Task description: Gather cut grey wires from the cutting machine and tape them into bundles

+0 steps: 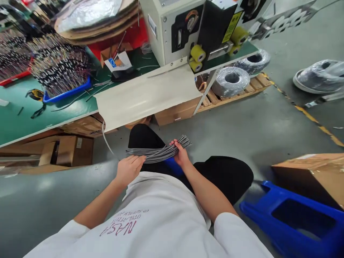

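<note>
A bundle of grey cables point(158, 154), cut to similar lengths, lies across my lap between both hands. Near its left end, my left hand point(131, 167) rests over the strands with its fingers curled round them. My right hand point(180, 153) grips the bundle close to its right end, thumb on top, and the cut tips stick out past it. Under the bundle a bit of something blue point(173, 165) shows between my thighs; what it is I cannot make out.
Ahead stands a green workbench point(16, 120) with a cable machine point(169, 36), a cream chute point(150, 96) and a blue tray point(67, 94) of cut wires. Wrapped cable coils point(231, 81) sit on a pallet. A blue stool point(295, 211) and cardboard box point(311, 175) are at right.
</note>
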{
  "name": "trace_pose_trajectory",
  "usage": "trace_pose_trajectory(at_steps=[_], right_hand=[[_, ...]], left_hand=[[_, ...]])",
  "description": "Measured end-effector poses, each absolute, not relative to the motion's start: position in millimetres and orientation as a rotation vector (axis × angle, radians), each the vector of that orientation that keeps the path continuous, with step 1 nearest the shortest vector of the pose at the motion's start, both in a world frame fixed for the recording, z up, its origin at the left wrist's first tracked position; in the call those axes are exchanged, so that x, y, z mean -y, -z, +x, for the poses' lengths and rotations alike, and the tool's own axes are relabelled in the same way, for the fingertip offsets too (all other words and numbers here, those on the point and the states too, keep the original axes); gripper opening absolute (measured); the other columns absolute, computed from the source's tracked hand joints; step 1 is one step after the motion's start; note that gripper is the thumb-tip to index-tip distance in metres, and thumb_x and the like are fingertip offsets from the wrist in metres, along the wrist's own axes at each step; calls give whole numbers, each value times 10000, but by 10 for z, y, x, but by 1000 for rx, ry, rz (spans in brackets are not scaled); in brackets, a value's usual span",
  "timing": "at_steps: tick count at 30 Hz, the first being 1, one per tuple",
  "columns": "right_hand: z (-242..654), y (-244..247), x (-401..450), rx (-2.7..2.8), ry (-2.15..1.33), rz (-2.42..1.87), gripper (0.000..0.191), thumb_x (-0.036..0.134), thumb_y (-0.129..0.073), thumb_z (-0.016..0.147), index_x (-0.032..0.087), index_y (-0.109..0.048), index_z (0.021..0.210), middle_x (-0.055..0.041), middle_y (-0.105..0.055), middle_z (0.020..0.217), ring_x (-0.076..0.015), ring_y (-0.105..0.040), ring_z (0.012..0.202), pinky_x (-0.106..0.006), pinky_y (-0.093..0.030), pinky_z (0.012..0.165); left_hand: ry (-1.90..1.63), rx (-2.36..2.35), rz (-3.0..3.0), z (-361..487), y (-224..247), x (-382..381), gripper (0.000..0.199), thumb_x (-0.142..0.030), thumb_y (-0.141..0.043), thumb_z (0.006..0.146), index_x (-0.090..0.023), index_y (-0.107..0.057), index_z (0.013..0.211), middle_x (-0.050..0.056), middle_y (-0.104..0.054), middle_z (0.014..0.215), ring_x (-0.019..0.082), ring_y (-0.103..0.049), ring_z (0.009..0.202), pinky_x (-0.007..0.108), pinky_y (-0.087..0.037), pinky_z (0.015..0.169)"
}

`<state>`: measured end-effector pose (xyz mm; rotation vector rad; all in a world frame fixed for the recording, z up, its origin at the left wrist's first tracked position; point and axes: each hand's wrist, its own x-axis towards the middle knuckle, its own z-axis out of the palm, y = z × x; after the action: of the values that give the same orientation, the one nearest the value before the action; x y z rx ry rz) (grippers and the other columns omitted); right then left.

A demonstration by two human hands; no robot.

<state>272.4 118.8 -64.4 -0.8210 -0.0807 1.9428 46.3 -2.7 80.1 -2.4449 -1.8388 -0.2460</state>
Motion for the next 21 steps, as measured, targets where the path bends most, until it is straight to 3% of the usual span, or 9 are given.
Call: trace_pose_trajectory(at_steps=[12,17,21], right_hand=[[2729,633,-1189,85,-1947,-842,196,238,-813,686,218,-710,852,16,-740,799,-169,-700,808,-317,-573,832],[2745,623,-1202,55,-1965,-903,258,234,-810,681,225,-714,920,-4,-765,888,-170,-705,800,-316,-586,799],[2763,584,-1199,49,-1976,-832,223,219,-800,691,244,-710,893,34,-743,821,-163,-700,808,-317,-579,830]], left_hand=[[499,1876,-2378,645,-622,8,235,-249,-520,947,-260,-680,1120,-25,-696,729,113,-634,693,251,-446,669],[393,1918,-2427,691,-522,23,246,-284,-489,966,-291,-684,1116,-22,-686,729,120,-631,714,259,-428,649],[286,2014,-2418,648,-478,36,257,-316,-467,976,-307,-685,1113,-13,-674,758,128,-624,757,269,-420,661]])
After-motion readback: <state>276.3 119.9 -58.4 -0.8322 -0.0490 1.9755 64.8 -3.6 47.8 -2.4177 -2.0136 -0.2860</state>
